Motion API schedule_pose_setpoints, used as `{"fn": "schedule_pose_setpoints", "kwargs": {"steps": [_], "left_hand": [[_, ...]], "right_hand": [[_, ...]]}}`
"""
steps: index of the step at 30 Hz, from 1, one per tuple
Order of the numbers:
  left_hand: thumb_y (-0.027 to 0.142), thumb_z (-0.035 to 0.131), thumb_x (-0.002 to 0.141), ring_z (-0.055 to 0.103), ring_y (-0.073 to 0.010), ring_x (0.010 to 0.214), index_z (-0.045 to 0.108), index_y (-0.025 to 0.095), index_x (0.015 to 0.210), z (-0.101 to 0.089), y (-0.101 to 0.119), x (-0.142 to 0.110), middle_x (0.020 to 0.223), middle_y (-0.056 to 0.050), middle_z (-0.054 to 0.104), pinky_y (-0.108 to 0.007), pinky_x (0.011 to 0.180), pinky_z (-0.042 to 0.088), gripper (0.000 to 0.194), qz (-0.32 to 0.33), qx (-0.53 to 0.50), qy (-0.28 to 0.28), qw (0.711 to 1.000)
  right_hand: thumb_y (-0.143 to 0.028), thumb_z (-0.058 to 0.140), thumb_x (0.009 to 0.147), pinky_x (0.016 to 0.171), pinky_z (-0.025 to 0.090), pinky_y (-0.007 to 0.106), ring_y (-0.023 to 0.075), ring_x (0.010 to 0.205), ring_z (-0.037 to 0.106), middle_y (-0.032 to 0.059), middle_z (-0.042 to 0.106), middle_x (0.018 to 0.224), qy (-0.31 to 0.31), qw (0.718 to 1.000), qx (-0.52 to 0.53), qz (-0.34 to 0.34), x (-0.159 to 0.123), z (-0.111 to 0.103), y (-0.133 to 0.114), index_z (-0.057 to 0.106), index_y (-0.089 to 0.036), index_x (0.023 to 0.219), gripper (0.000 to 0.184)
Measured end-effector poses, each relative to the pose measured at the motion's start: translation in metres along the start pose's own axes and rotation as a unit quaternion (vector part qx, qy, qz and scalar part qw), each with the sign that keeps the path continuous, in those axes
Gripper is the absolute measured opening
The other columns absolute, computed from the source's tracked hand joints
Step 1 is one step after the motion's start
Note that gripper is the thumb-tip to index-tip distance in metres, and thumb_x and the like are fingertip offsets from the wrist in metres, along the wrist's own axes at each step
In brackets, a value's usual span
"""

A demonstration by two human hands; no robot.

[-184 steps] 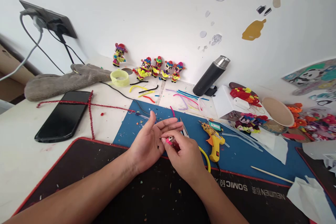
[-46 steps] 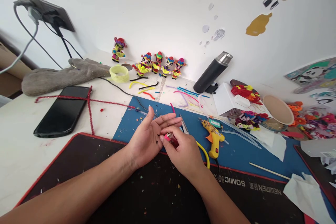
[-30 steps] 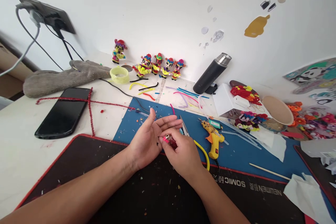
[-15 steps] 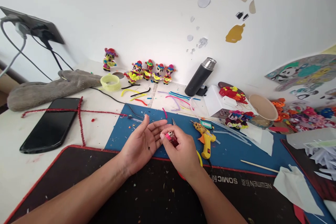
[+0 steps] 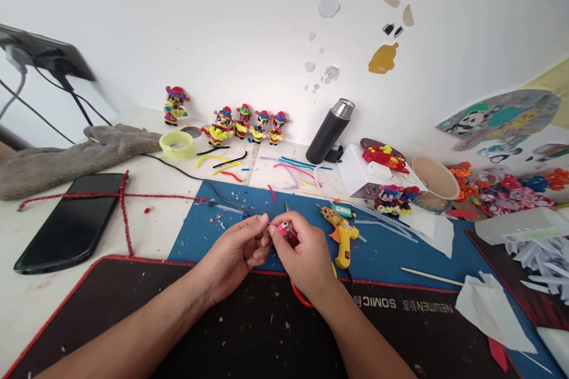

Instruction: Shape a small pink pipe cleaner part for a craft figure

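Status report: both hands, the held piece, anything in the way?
Right hand gripping small pink-and-red piece. Left hand pinched shut beside it, contents unclear. Red curved handle partly hidden beneath right hand; fingertips look unobstructed.

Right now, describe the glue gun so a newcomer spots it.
On the desk lies a blue mat. On it, right of the right hand and beside clear sticks, is the glue gun: yellow and pistol-shaped, with an orange trigger, unlike those thin sticks.

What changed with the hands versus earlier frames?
Left hand went from open, palm up, to curled, its thumb now close to the right hand; whether it grips anything is unclear. Unchanged: right hand holding the pink-red piece, glue gun on blue mat.
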State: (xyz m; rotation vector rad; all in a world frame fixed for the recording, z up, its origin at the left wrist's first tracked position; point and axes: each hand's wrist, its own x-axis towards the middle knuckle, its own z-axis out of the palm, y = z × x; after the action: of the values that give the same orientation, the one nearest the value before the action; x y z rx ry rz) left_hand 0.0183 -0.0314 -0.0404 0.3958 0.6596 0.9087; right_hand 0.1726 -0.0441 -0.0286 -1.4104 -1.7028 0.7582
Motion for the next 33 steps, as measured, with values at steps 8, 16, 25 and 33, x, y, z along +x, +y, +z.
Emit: {"fn": "schedule_pose_setpoints", "kwargs": {"steps": [8, 16, 25, 33], "left_hand": [[0.035, 0.090, 0.078, 0.040, -0.0057, 0.050, 0.063, 0.014, 0.070, -0.0017, -0.0011, 0.0003, 0.064, 0.003, 0.054, -0.020, 0.046, 0.028, 0.034, -0.002, 0.003, 0.005, 1.000], [0.031, 0.085, 0.084, 0.038, -0.0057, 0.051, 0.061, 0.014, 0.070, -0.0024, -0.0007, 0.0002, 0.066, 0.003, 0.051, -0.020, 0.047, 0.029, 0.032, 0.005, -0.010, -0.010, 1.000], [0.031, 0.087, 0.082, 0.038, -0.0052, 0.051, 0.063, 0.013, 0.072, -0.0029, 0.0004, 0.0016, 0.067, 0.003, 0.052, -0.019, 0.046, 0.028, 0.032, 0.002, -0.025, -0.008, 1.000], [0.033, 0.089, 0.080, 0.038, -0.0049, 0.050, 0.065, 0.013, 0.074, -0.0042, -0.0017, 0.0006, 0.066, 0.003, 0.053, -0.019, 0.046, 0.028, 0.032, -0.003, -0.015, -0.006, 1.000]], "right_hand": [[-0.024, 0.063, 0.095, 0.056, 0.046, 0.021, 0.0131, 0.059, 0.063, -0.0017, 0.074, 0.075, 0.000, 1.000, -0.004, -0.003, -0.0019, 0.0006, 0.0001, 0.071, -0.023, 0.096, 0.008], [-0.030, 0.063, 0.096, 0.057, 0.047, 0.023, 0.0140, 0.060, 0.062, -0.0002, 0.073, 0.076, 0.014, 1.000, 0.017, 0.013, 0.0004, -0.0025, -0.0042, 0.070, -0.022, 0.092, 0.012], [-0.034, 0.063, 0.097, 0.059, 0.047, 0.025, 0.0149, 0.061, 0.061, 0.0005, 0.072, 0.076, 0.017, 0.999, 0.026, 0.020, 0.0013, -0.0018, -0.0052, 0.071, -0.021, 0.091, 0.016], [-0.032, 0.063, 0.096, 0.061, 0.049, 0.025, 0.0155, 0.063, 0.063, 0.0004, 0.074, 0.077, 0.015, 0.999, 0.024, 0.026, 0.0017, -0.0017, -0.0050, 0.072, -0.022, 0.092, 0.015]]}}
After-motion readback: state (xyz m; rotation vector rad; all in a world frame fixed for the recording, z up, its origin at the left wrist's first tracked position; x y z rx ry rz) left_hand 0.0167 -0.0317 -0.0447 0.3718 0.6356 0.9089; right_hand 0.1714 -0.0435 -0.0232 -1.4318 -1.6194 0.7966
